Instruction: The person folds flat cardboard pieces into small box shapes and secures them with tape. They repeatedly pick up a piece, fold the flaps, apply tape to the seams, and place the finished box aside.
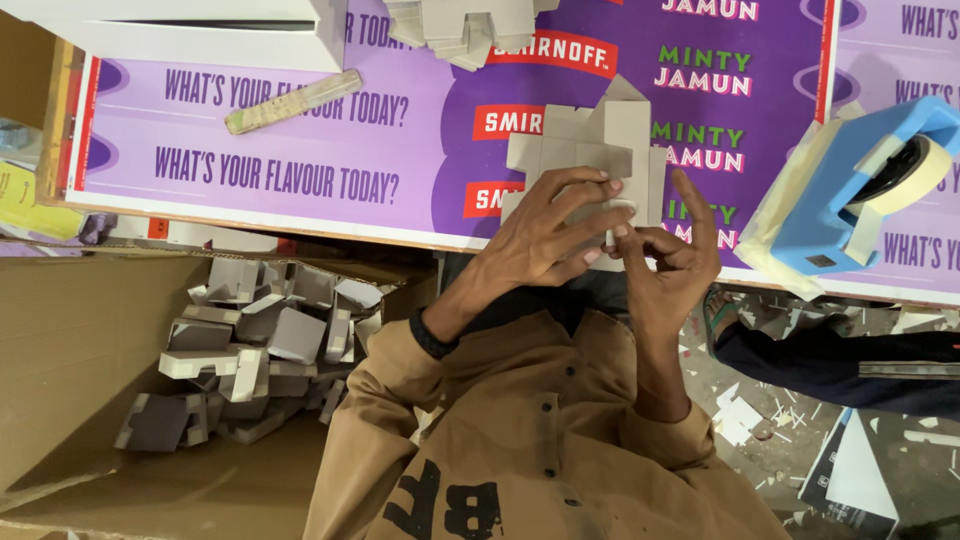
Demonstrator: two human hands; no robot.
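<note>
My left hand point(555, 235), with a black band on its wrist, and my right hand point(675, 255) meet over the near edge of a purple printed table top point(250, 140). Together they hold a flat grey die-cut cardboard blank point(600, 140), which lies partly on the table. The left fingers press on its lower flaps. Between the fingertips of both hands is a small white strip point(612, 218), possibly tape. My tan shirt fills the bottom of the view.
A blue tape dispenser point(860, 190) sits on the table at right. At left, an open brown carton point(90, 340) holds several folded grey boxes point(260, 350). Far back lie more grey blanks point(455, 28), a pale ruler point(295, 100) and a white box point(200, 35). Another person's sandalled foot point(716, 310) is at right.
</note>
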